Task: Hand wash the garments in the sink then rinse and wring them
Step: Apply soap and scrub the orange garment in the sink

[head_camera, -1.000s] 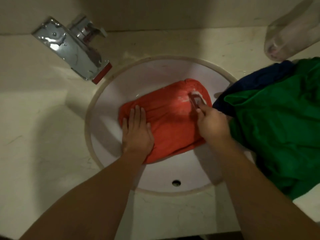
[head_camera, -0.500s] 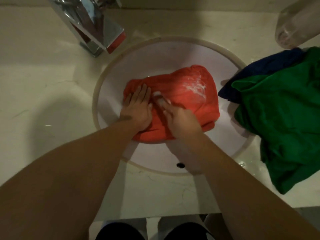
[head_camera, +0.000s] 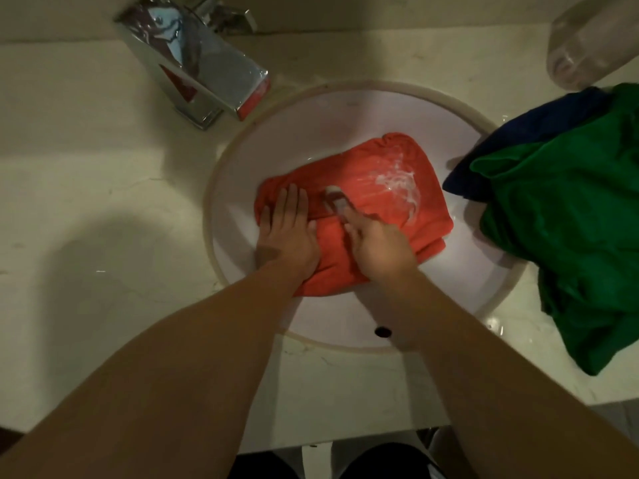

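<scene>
Orange garment [head_camera: 427, 219] is laid in the sink [head_camera: 345, 108]. Left hand [head_camera: 287, 233]: grip is spread, fingers straight, pressed flat on the garment's left end. Right hand [head_camera: 377, 243]: grip is pinched round a small pale bar [head_camera: 335, 198], held against the cloth.

A pale marbled bench [head_camera: 86, 219] carries a round white sink [head_camera: 311, 133] set into it. A chrome tap [head_camera: 200, 74] stands at the sink's far left. A green garment [head_camera: 570, 219] lies crumpled on the right, overlapping a blue garment [head_camera: 525, 133]; both overhang the sink's rim. A clear container [head_camera: 587, 43] sits behind them.
</scene>
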The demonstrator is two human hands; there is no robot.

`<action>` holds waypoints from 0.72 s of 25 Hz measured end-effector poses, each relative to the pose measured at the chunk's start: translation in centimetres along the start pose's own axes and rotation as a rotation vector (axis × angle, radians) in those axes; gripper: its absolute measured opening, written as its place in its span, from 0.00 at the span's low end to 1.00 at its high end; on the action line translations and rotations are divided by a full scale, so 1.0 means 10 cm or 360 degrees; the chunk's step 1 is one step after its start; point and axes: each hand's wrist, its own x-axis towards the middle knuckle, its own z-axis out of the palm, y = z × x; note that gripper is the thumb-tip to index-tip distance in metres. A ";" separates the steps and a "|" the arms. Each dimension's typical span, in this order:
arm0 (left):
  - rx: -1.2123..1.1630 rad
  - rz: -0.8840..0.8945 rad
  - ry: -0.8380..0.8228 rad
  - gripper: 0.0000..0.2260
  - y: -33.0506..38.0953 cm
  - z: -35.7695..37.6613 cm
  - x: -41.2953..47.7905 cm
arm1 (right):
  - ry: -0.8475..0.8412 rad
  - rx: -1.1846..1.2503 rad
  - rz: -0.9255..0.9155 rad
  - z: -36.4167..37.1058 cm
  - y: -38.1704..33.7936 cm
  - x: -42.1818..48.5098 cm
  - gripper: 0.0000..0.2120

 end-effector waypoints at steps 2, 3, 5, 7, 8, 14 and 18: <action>0.0000 0.0023 -0.0014 0.28 0.01 -0.02 0.00 | 0.0062 -0.0057 0.0402 -0.27 0.45 0.05 0.21; 0.0006 0.0027 -0.0012 0.28 0.03 -0.01 0.00 | 0.0148 -0.0034 0.0607 -0.39 0.58 0.05 0.21; 0.0022 0.0020 0.0034 0.28 0.03 0.02 0.01 | 0.0299 -0.0013 0.0611 -0.38 0.47 0.06 0.21; 0.0044 0.0020 0.0054 0.29 0.03 0.03 0.03 | 0.0186 -0.0036 0.0074 -0.09 0.09 0.05 0.22; 0.0055 0.0019 0.0069 0.30 0.02 0.04 0.03 | 0.0079 -0.0044 -0.0115 0.04 -0.05 0.03 0.23; 0.0032 0.0013 0.0112 0.30 0.06 0.08 0.07 | 0.0289 -0.0148 0.0539 -0.46 0.73 0.21 0.21; 0.0032 0.0009 0.0187 0.32 0.05 0.10 0.08 | 0.0100 -0.0046 -0.0157 0.00 0.03 0.28 0.25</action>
